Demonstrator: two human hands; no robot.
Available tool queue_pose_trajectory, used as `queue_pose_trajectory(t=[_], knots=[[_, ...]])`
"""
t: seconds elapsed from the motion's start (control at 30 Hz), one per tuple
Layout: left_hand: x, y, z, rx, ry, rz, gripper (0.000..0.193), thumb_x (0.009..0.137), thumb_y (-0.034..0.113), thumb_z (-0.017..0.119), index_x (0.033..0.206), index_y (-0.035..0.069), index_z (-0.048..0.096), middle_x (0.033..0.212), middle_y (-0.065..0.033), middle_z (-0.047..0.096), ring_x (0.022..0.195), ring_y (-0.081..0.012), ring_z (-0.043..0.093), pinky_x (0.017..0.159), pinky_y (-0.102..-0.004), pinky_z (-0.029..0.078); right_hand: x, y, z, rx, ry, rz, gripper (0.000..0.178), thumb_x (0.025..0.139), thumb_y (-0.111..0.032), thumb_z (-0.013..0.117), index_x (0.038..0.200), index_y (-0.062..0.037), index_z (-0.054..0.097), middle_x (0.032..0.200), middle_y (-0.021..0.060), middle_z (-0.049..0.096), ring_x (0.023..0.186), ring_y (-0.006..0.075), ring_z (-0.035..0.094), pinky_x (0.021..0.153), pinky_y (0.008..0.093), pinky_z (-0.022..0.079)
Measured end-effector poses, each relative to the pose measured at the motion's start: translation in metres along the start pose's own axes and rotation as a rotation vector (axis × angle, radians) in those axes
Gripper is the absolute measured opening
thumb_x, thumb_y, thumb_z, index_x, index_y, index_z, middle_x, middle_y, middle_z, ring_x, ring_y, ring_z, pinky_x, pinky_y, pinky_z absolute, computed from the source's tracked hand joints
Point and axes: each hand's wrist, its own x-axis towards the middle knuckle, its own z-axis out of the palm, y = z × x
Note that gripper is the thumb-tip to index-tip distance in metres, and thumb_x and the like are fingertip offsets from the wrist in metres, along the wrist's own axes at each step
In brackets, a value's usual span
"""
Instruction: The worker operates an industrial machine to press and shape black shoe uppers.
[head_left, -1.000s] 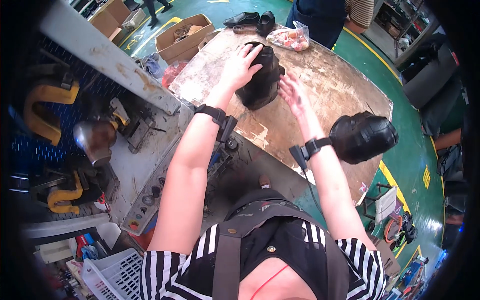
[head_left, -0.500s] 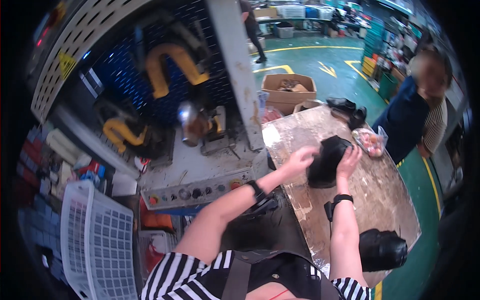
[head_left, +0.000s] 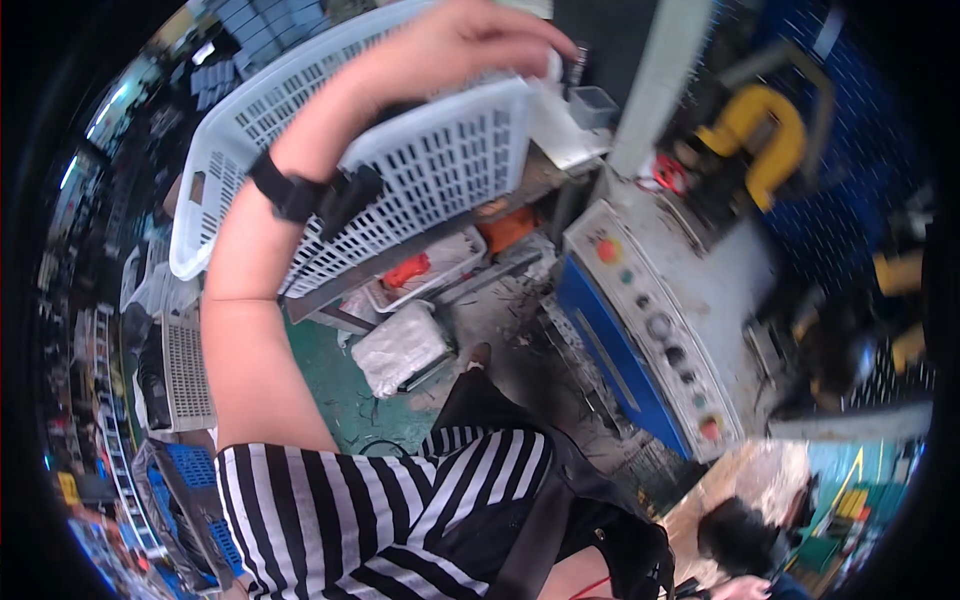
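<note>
My left arm reaches up over a white plastic basket [head_left: 440,150], and my left hand [head_left: 475,45] hangs above its far rim. Its fingers stretch to the right, apart and slightly smeared by motion. Just under the fingertips shows a small whitish thing [head_left: 553,68], too blurred to name; I see no grip on it. Low at the right, my right hand [head_left: 742,588] is cut by the picture's edge beside a black boot-like piece [head_left: 738,530] on the worn worktable [head_left: 720,480]. Whether those fingers grip the piece is hidden.
A machine with a button panel [head_left: 655,325] and yellow curved clamps [head_left: 765,135] stands at the right. Below the basket are a bin with red and orange things [head_left: 410,275] and a white wrapped bundle [head_left: 402,345] near the floor. Another basket [head_left: 185,370] stands at the left.
The view has swung left and tilted. My left hand has left the black boot-like piece and moved over to the white basket. The right hand stays by the piece.
</note>
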Motion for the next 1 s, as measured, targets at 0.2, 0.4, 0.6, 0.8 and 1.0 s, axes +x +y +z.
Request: queue_pose_trajectory(t=[0.2, 0.4, 0.6, 0.8, 1.0], knots=[[-0.099, -0.295, -0.155, 0.305, 0.047, -0.614, 0.024, 0.086, 0.017, 0.056, 0.104, 0.003, 0.063, 0.082, -0.0063, 0.065, 0.068, -0.0115, 0.061, 0.063, -0.0268, 0.05, -0.137, -0.176, -0.02, 0.262, -0.18, 0.005, 0.035, 0.088, -0.017, 0.051, 0.119, 0.0007, 0.049, 0.113, 0.0135, 0.057, 0.099, 0.0281, 0.055, 0.081, 0.0377, 0.047], [-0.124, -0.456, -0.096, 0.658, -0.457, -0.704, 0.03, 0.078, 0.022, 0.06, 0.106, 0.015, 0.063, 0.097, -0.0076, 0.065, 0.093, -0.0279, 0.06, 0.08, -0.0387, 0.047, -0.18, -0.296, 0.02, 0.421, -0.28, 0.131, 0.037, 0.087, -0.015, 0.052, 0.12, 0.001, 0.048, 0.114, 0.0143, 0.057, 0.098, 0.028, 0.056, 0.079, 0.0369, 0.048], [-0.15, -0.513, -0.034, 0.801, -0.775, -0.519, 0.027, 0.078, 0.025, 0.057, 0.102, 0.016, 0.065, 0.104, -0.0103, 0.062, 0.104, -0.0269, 0.055, 0.09, -0.0384, 0.043, -0.219, -0.415, 0.008, 0.574, -0.616, 0.221, 0.039, 0.087, -0.01, 0.048, 0.124, -0.0004, 0.045, 0.122, 0.0117, 0.052, 0.112, 0.0226, 0.049, 0.089, 0.0357, 0.043], [-0.096, -0.509, -0.049, 0.181, -0.515, -0.423, 0.031, 0.084, 0.026, 0.052, 0.089, -0.003, 0.061, 0.092, -0.0218, 0.059, 0.09, -0.0401, 0.054, 0.079, -0.0439, 0.042, -0.243, -0.482, -0.004, 0.509, -0.822, 0.354, 0.034, 0.089, -0.014, 0.05, 0.121, -0.0037, 0.051, 0.119, 0.0064, 0.054, 0.108, 0.0162, 0.05, 0.089, 0.0278, 0.04], [-0.094, -0.545, -0.127, 0.323, 0.034, -0.608, 0.041, 0.089, 0.028, 0.054, 0.115, -0.004, 0.054, 0.111, -0.0182, 0.059, 0.105, -0.0264, 0.053, 0.093, -0.0316, 0.037, -0.265, -0.591, -0.001, 0.734, -0.901, 0.161, 0.023, 0.087, -0.014, 0.055, 0.107, -0.0023, 0.059, 0.095, 0.0034, 0.063, 0.089, 0.0099, 0.057, 0.075, 0.0235, 0.045]])
